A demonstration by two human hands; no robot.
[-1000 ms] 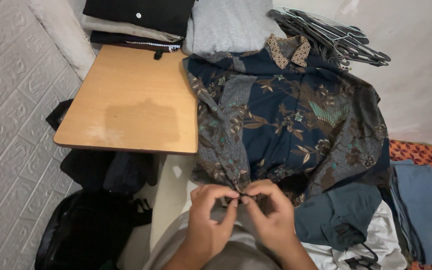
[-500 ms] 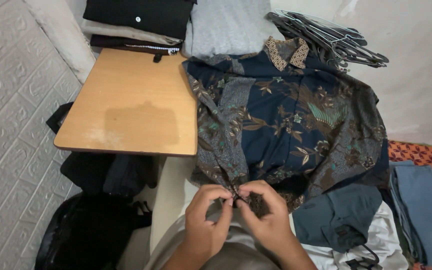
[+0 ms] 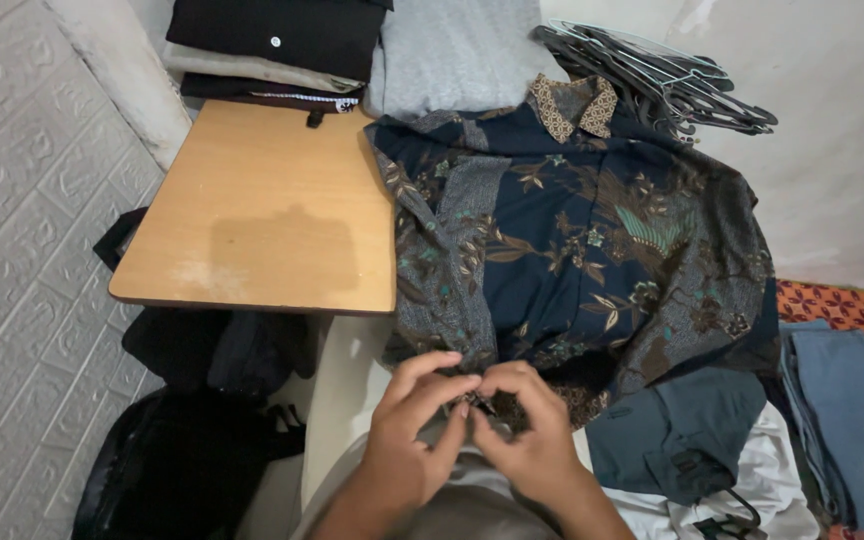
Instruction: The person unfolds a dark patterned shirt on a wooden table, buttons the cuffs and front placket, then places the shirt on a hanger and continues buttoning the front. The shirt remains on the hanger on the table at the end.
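Currently the shirt (image 3: 572, 250) hem is pinched at 6 o'clock by both hands, fingertips meeting at the front placket. Left hand (image 3: 407, 440): grip narrow, closed on the hem edge. Right hand (image 3: 532, 440): grip narrow, closed on the facing edge. A button is probably being worked; it is too small to confirm. Judgement: edges should be kept aligned and the fabric taut, with the button fed flat through its hole. Shirt is spread face up, collar (image 3: 577, 102) at 12 o'clock, navy with brown leaf print and teal accents, partly overlapping the desk (image 3: 262, 210) at 9 o'clock. Hangers (image 3: 672, 85) at 1 o'clock.
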